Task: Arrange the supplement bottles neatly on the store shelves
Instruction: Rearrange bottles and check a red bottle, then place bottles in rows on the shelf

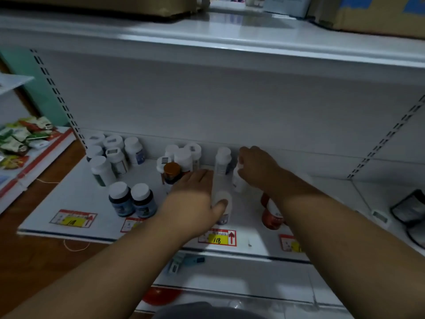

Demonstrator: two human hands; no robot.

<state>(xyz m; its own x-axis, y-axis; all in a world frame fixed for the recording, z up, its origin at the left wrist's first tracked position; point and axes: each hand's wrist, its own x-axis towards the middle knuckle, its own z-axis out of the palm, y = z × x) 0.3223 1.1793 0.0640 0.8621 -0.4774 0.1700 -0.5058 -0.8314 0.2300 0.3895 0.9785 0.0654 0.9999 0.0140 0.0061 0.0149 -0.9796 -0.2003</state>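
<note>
At the far left, on a neighbouring shelf, lies a heap of snack packets (20, 139), cut off by the frame edge. On the white store shelf (69, 199) a cluster of white-capped supplement bottles (112, 155) stands upright against the back panel, and two dark blue bottles (132, 200) with white caps stand upright nearer the front edge, above a yellow price tag (73, 218) reading 118. A brown-capped bottle (172, 172) stands among more white ones near the middle, its lower half hidden by the left hand (195, 196). That hand lies with fingers straight along a tall white bottle (222, 203), the thumb curled against its cap; the bottle seems to lie on its side, long axis running front to back with the cap toward the camera, though blur makes this uncertain. Just behind it another white bottle (222, 161) stands upright by the back panel. The right hand (257, 168) has its grip curled over the top of a small white bottle (239, 180), most of it hidden under the fingers. A red bottle (270, 212) is half covered by the right forearm. At the far right a dark object (409, 208) cannot be made out. Cardboard boxes (115, 5) sit on the shelf above; the floor is brown wood.
</note>
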